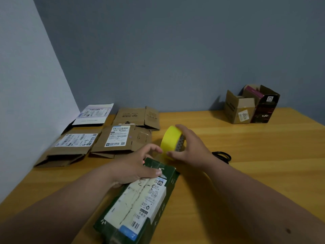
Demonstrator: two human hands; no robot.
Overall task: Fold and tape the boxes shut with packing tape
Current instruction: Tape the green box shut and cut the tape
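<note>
In the middle of the frame, the right hand (190,147) holds the yellow tape roll (171,140) while the left hand (139,165) presses flat on the green box (140,205).

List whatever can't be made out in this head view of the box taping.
- Green box: its near end is cut off by the bottom edge; the left hand covers part of its top.
- Scissors: mostly hidden behind the right hand; only dark loops show.
- Yellow tape roll: the right hand's grip covers part of it.
- Labels on the flattened boxes: print too small to read.
- Open boxes at the far right: contents indistinct.
</note>
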